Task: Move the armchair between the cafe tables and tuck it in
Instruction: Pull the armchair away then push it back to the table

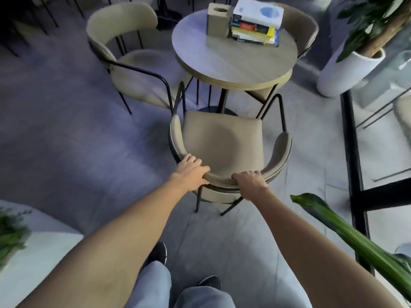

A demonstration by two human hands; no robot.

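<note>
Your knees and dark shoes [159,252] sit lowest in view, directly behind the armchair [222,141], which is the landmark for everything else. Left of the armchair, a second beige chair [133,63] stands angled toward the round table [233,63]. On the armchair's curved backrest, your left hand [191,170] is clenched over the top edge, fingers curled onto the rim. Your right hand [250,182] grips the same rim just beside it, knuckles up, fingers wrapped over. The armchair faces the round table, its front arm frames just under the tabletop edge, its seat only partly tucked. Beyond the armchair, a book stack [255,23] rests on the table. Right of the armchair stands a white planter [347,72]. If you push hard or off-centre, the arm frames could probably knock the table's legs and jolt the books.
</note>
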